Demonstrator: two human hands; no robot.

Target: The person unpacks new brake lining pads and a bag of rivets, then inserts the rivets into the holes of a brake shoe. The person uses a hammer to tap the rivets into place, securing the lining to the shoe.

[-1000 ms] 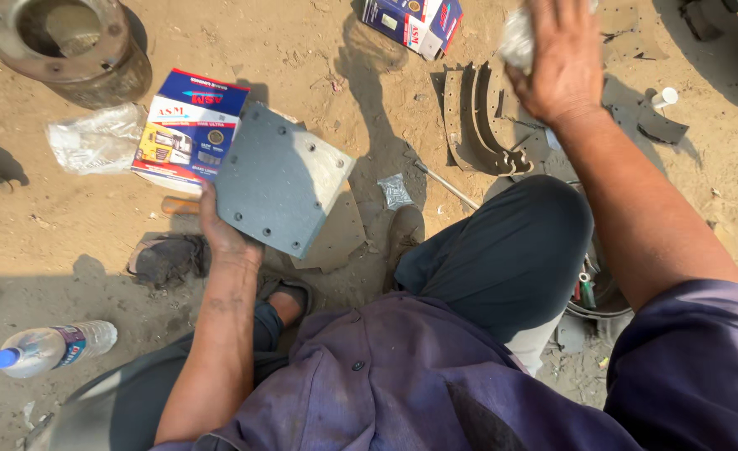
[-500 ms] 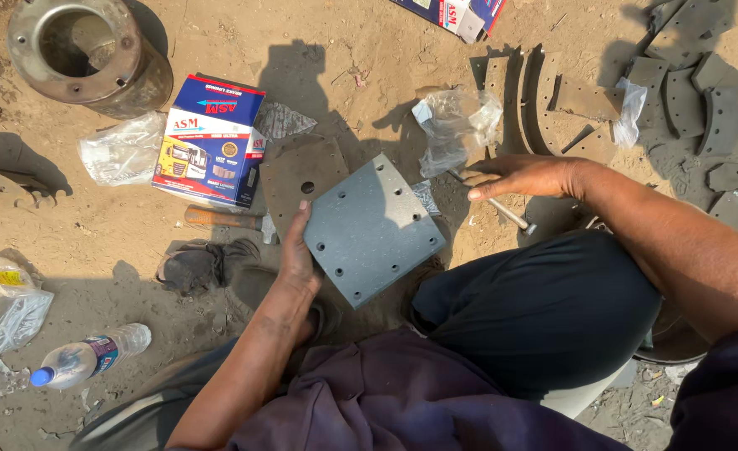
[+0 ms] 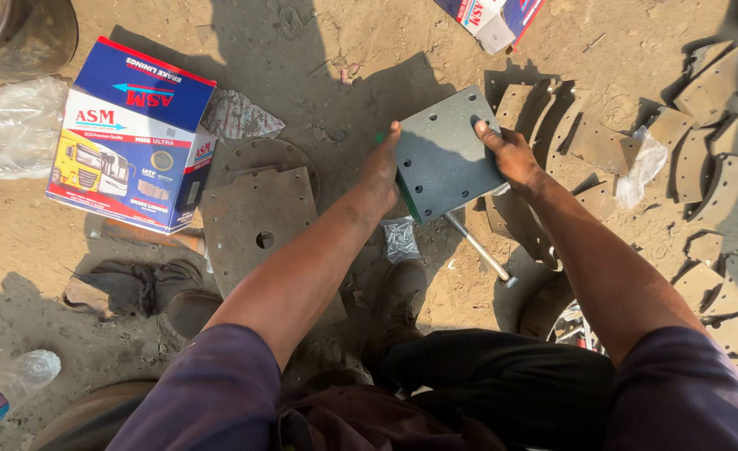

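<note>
Both hands hold a grey curved brake lining (image 3: 444, 154) with several rivet holes, lifted above the sandy ground. My left hand (image 3: 383, 167) grips its left edge, fingers curled under it. My right hand (image 3: 507, 150) grips the right edge, thumb on the top face. A metal rod tool (image 3: 479, 250) lies on the ground just below the lining, beside a small plastic bag of rivets (image 3: 401, 240).
A blue and white cardboard box (image 3: 135, 138) stands at left, a flat steel plate (image 3: 256, 221) beside it. Worn curved linings (image 3: 703, 167) are scattered at right. A rag (image 3: 127, 284), a plastic bottle (image 3: 2, 392) and a brake drum (image 3: 18, 33) lie at left.
The lining has been lifted and moved right. My right hand, which was reaching over the ground, has taken hold of its right edge.
</note>
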